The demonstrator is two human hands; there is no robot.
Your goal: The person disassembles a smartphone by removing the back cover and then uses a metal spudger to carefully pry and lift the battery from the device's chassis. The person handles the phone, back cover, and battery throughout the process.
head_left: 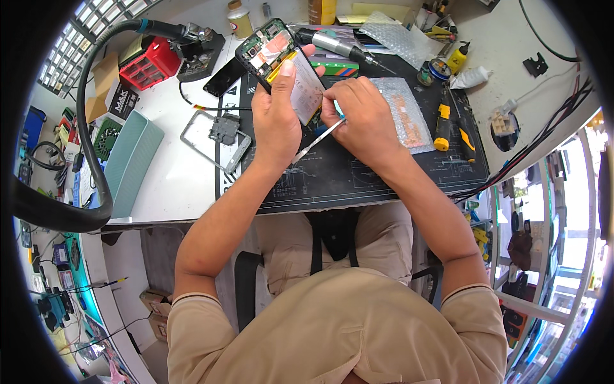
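My left hand (pixel 279 121) grips an opened smartphone (pixel 306 95) and holds it tilted above the mat. Its green circuit board and pale battery are exposed, with a yellow strip between them. The thumb lies across the phone's near side, and other fingers come round the far edge. My right hand (pixel 364 115) is closed around a slim silver tool (pixel 320 139) with a blue part, whose long end points down and left toward my left wrist. Right fingertips pinch close to the phone's right edge; whether they hold a part of it is hidden.
Left of the mat lie a grey phone frame (pixel 242 153) and a dark phone (pixel 224 77). A teal bin (pixel 137 157) and red drawer box (pixel 150 63) stand farther left. Bubble wrap (pixel 404 115), a yellow-black-handled tool (pixel 442 125) and an electric screwdriver (pixel 332 45) lie around the mat.
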